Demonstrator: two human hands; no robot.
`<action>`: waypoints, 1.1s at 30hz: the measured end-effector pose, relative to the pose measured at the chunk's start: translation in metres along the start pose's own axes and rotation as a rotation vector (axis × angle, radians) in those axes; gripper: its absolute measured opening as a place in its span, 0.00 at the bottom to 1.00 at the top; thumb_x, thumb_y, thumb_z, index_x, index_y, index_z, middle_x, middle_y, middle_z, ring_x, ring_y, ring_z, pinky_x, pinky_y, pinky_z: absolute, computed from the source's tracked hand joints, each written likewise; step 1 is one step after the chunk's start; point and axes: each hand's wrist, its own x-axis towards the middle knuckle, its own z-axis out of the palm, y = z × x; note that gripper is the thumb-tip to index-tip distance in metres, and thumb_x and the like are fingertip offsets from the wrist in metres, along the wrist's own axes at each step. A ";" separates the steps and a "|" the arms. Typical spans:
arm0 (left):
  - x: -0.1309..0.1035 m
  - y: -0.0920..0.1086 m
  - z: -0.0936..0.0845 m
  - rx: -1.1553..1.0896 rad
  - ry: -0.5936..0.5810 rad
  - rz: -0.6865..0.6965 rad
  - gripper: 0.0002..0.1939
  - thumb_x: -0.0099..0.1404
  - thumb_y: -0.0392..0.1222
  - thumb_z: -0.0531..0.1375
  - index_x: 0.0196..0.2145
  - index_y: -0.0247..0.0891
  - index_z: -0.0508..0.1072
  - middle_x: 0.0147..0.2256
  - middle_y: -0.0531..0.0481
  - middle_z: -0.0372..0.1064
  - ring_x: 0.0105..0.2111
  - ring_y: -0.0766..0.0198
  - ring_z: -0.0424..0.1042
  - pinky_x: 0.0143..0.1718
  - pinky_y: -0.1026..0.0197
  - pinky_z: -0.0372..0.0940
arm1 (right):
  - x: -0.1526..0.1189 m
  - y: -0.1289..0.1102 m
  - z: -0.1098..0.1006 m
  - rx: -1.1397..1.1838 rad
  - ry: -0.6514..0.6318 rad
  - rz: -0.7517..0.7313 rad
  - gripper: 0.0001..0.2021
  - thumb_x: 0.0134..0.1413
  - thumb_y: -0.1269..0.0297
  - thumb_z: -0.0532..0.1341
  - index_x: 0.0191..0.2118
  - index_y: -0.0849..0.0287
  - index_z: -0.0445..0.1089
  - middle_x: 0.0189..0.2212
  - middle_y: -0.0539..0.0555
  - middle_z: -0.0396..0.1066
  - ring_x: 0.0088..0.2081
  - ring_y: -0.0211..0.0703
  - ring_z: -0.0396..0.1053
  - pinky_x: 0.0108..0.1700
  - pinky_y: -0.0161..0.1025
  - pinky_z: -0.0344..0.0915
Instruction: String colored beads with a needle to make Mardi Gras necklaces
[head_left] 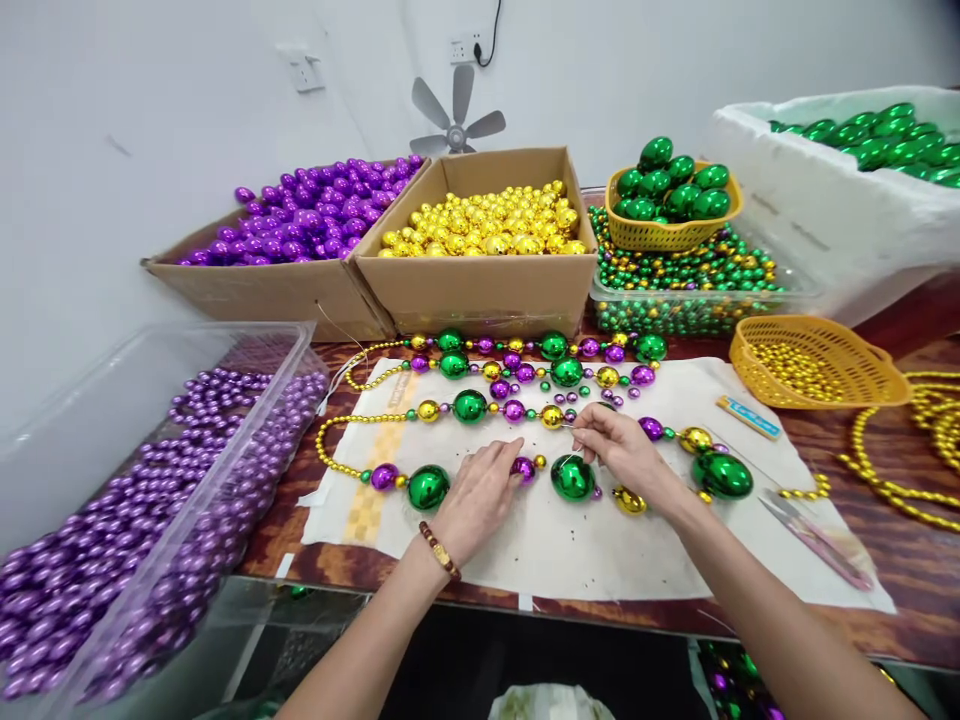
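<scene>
My left hand [476, 500], a beaded bracelet [440, 550] at its wrist, lies on the white cloth with fingers stretched out. Its fingertips are beside a purple bead [523, 468]; whether they touch it I cannot tell. My right hand [619, 445] pinches a thin pale thread [568, 458] just above a large green bead [573, 478]. Around both hands runs a bead string with green, gold and purple beads, including a green bead [470, 406] behind and another green bead [428, 487] left of my left hand. A gold bead [628, 500] sits below my right hand.
Cardboard boxes of purple beads [300, 225] and gold beads [480, 225] stand behind. At left is a clear bin [161, 540]. Yellow baskets [862, 365] and a foam box [810, 200] stand right. Scissors [821, 540] and a blue-labelled packet [750, 417] lie on the cloth [637, 565].
</scene>
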 end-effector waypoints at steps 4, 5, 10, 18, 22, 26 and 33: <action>-0.006 -0.010 -0.002 0.069 -0.043 0.014 0.28 0.67 0.34 0.51 0.63 0.41 0.53 0.53 0.40 0.65 0.55 0.50 0.64 0.54 0.47 0.61 | 0.001 0.002 0.001 -0.008 0.001 0.000 0.03 0.56 0.66 0.57 0.32 0.57 0.64 0.23 0.46 0.67 0.22 0.36 0.66 0.26 0.34 0.60; -0.006 -0.012 -0.002 0.076 -0.051 0.025 0.28 0.67 0.34 0.51 0.63 0.41 0.53 0.53 0.40 0.65 0.55 0.50 0.64 0.54 0.47 0.60 | 0.002 0.003 0.001 -0.010 0.002 -0.001 0.03 0.56 0.67 0.57 0.32 0.57 0.64 0.23 0.46 0.67 0.22 0.36 0.66 0.26 0.34 0.60; 0.003 -0.006 -0.002 0.042 -0.022 0.037 0.21 0.69 0.38 0.50 0.59 0.40 0.60 0.50 0.41 0.67 0.52 0.52 0.67 0.52 0.49 0.62 | 0.003 0.002 0.001 -0.014 0.016 -0.005 0.03 0.56 0.68 0.57 0.31 0.57 0.64 0.24 0.46 0.67 0.22 0.35 0.66 0.26 0.32 0.60; 0.024 0.008 0.005 -0.001 -0.003 0.101 0.16 0.69 0.41 0.52 0.54 0.41 0.66 0.48 0.43 0.68 0.48 0.53 0.67 0.50 0.51 0.62 | 0.004 -0.002 0.000 0.040 -0.018 0.000 0.03 0.56 0.66 0.57 0.33 0.57 0.64 0.24 0.46 0.68 0.19 0.32 0.63 0.22 0.30 0.59; 0.032 0.013 0.007 -0.108 0.037 0.107 0.15 0.70 0.38 0.51 0.53 0.40 0.66 0.48 0.43 0.69 0.48 0.54 0.67 0.50 0.52 0.61 | 0.004 -0.010 -0.001 0.060 -0.060 -0.005 0.02 0.56 0.67 0.57 0.33 0.58 0.64 0.24 0.45 0.68 0.18 0.31 0.62 0.21 0.29 0.59; 0.032 0.026 0.004 -0.240 0.160 0.065 0.11 0.70 0.40 0.50 0.44 0.40 0.70 0.43 0.45 0.71 0.44 0.56 0.69 0.47 0.54 0.61 | 0.005 -0.020 -0.001 0.068 -0.077 -0.021 0.02 0.56 0.68 0.57 0.32 0.57 0.64 0.24 0.45 0.68 0.19 0.30 0.63 0.21 0.28 0.59; 0.034 0.033 0.010 -0.561 0.121 -0.023 0.13 0.67 0.43 0.55 0.49 0.44 0.72 0.46 0.47 0.73 0.46 0.57 0.70 0.47 0.58 0.62 | 0.006 -0.029 0.001 0.071 -0.106 -0.036 0.03 0.56 0.70 0.58 0.31 0.57 0.64 0.24 0.45 0.68 0.19 0.30 0.63 0.21 0.28 0.59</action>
